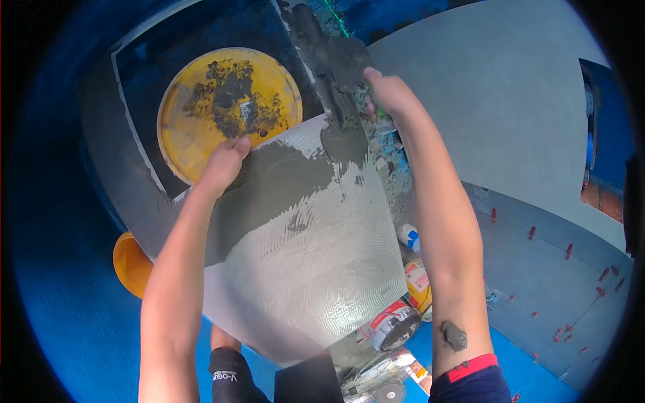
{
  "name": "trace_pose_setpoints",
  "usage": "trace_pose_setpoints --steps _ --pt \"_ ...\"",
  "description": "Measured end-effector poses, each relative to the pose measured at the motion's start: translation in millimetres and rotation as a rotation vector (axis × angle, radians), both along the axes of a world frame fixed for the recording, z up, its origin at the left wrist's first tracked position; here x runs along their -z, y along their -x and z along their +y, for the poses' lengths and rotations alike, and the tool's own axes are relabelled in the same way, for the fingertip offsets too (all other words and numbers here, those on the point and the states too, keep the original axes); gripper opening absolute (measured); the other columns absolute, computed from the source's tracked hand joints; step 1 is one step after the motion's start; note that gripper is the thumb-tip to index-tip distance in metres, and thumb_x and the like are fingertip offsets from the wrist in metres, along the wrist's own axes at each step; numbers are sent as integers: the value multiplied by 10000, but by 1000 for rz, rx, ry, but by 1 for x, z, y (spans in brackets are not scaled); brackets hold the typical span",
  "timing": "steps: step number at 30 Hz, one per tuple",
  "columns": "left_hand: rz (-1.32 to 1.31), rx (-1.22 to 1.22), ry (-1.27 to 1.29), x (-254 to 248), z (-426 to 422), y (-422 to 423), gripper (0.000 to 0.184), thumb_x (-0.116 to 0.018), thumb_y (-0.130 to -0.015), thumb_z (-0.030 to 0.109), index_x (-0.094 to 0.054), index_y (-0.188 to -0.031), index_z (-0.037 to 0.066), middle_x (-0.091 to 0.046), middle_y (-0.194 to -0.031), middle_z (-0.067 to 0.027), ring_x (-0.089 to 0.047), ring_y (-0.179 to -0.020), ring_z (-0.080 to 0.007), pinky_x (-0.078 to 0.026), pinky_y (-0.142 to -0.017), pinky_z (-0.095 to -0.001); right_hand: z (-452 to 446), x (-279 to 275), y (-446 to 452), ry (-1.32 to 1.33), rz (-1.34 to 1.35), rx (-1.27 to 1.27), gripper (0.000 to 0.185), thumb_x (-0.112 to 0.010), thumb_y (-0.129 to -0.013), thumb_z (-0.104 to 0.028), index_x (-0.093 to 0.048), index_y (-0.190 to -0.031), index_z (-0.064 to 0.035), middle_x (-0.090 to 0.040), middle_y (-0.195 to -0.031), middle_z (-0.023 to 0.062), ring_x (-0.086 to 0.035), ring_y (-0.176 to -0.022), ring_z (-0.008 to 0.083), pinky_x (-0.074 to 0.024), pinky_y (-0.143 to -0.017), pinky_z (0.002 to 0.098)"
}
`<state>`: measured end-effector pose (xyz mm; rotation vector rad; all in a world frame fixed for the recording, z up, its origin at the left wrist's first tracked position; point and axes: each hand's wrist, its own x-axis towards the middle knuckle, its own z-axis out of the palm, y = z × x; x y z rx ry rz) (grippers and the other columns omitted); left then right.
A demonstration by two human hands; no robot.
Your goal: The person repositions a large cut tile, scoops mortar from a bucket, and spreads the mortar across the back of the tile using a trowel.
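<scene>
A large tile (pixel 316 248) lies tilted below my arms, its far part under smooth grey mortar and its near part showing thin combed ridges. My left hand (pixel 232 160) is closed on the tile's far left edge, beside a yellow round lid (pixel 181 127) smeared with mortar. To the right, beyond the tile's far corner, my right hand (pixel 386 94) is closed round a green handle, mostly hidden by the fingers. Thick grey mortar (pixel 346 141) coats the tool surface left of that hand and touches the tile corner.
Right of the tile stand a red-labelled tub (pixel 393 326), a yellow container (pixel 418 279) and a white bottle (pixel 408 236). An orange bucket (pixel 131 265) is at left. Red spacers (pixel 531 232) dot grey tiles at right. Dark lettered cloth (pixel 232 376) shows below.
</scene>
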<state>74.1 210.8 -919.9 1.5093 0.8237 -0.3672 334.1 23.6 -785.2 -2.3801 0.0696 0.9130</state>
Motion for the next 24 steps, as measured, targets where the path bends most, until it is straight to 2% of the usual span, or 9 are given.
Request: trace_pose_setpoints --steps 7,11,15,17,18,20,21,23,24 --pt "-33 -33 -5 -10 -4 -3 488 -484 -995 368 -618 -1155 -73 -667 -1055 -133 -597 -997 -220 -417 -923 -325 -73 13 32 140 23 -52 540 -438 -961 -438 -646 -850 47 -612 -594 146 -631 -621 286 -472 -684 413" --pt "-6 -57 36 -16 -5 -5 494 -488 -996 374 -618 -1173 -68 -667 -1086 -129 -591 -1028 -217 -408 -940 -321 -138 32 81 393 -248 -136 590 -455 -955 -481 -624 -1012 82 -675 -854 244 -676 -815 395 -484 -829 463" --pt "-62 -74 53 5 -3 0 497 -493 -993 379 -617 -1190 -60 -664 -1101 -124 -581 -1044 -215 -396 -958 -314 -192 14 123 378 -227 -41 549 -425 -976 -482 -612 -1009 33 -669 -879 188 -654 -652 321 -511 -673 430" --pt "1 -51 -11 -9 -4 -3 498 -503 -988 382 -618 -1201 -53 -660 -1108 -118 -572 -1056 -212 -385 -968 -304 -212 -19 147 -382 226 598 515 -387 -997 -510 -579 -974 -33 -596 -758 86 -548 -485 200 -462 -479 349" --pt "5 -38 -5 -12 -5 -3 498 -503 -988 382 -618 -1201 -53 -660 -1108 -118 -572 -1056 -212 -385 -968 -304 -228 -27 162 -377 226 612 515 -387 -997 -510 -579 -974 -33 -596 -758 86 -548 -485 200 -462 -479 349" --pt "-33 -4 -39 -13 -2 -2 489 -516 -980 383 -626 -1201 -39 -660 -1108 -104 -571 -1049 -200 -385 -962 -293 -261 -40 191 -1255 836 997 520 -362 -999 -558 -530 -974 -67 -467 -659 10 -433 -425 103 -365 -380 264" --pt "-31 19 -32 -11 0 -1 489 -516 -980 383 -626 -1201 -39 -660 -1108 -104 -571 -1049 -200 -385 -962 -293 -272 -46 211 -1260 821 1020 520 -362 -999 -558 -530 -974 -67 -467 -659 10 -433 -425 103 -365 -380 264" --pt "-12 42 -53 -5 6 -3 477 -539 -970 382 -632 -1205 -23 -657 -1121 -82 -568 -1048 -181 -386 -954 -285 -283 -50 253 -1662 1031 1131 601 -354 -979 -613 -514 -1020 -35 -451 -632 5 -443 -417 107 -383 -378 280" --pt "-4 51 -74 -5 8 -3 474 -551 -965 387 -636 -1202 -15 -655 -1108 -67 -565 -1037 -171 -388 -948 -283 -292 -51 272 -1683 1004 1162 601 -354 -979 -613 -514 -1020 -35 -451 -632 5 -443 -417 107 -383 -378 280"
